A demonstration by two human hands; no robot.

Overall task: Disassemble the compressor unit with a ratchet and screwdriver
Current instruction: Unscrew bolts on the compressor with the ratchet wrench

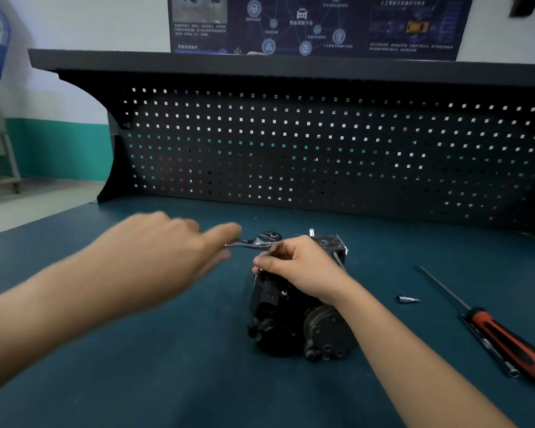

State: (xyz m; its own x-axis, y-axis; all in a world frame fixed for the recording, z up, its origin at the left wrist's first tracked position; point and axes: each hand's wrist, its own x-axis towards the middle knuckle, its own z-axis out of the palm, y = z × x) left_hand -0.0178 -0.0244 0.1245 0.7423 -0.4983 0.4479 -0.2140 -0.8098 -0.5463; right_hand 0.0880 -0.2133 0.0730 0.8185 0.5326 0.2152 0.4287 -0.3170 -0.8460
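Hiding ratchet handle point(244, 243), blurred left hand point(167, 251); right hand point(300, 267) grips compressor point(291, 319).

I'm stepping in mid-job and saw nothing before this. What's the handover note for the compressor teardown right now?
Left hand: appears to grip the ratchet handle, though it is blurred.
Right hand: curled over the top of the compressor, fingertips by the ratchet head.
Things: the compressor lies mid-bench on the green mat. The screwdriver lies untouched at right, with a small socket bit between it and the compressor.
Done: no removed parts in view.
Left: ratchet work at the far end, then probably the screwdriver.
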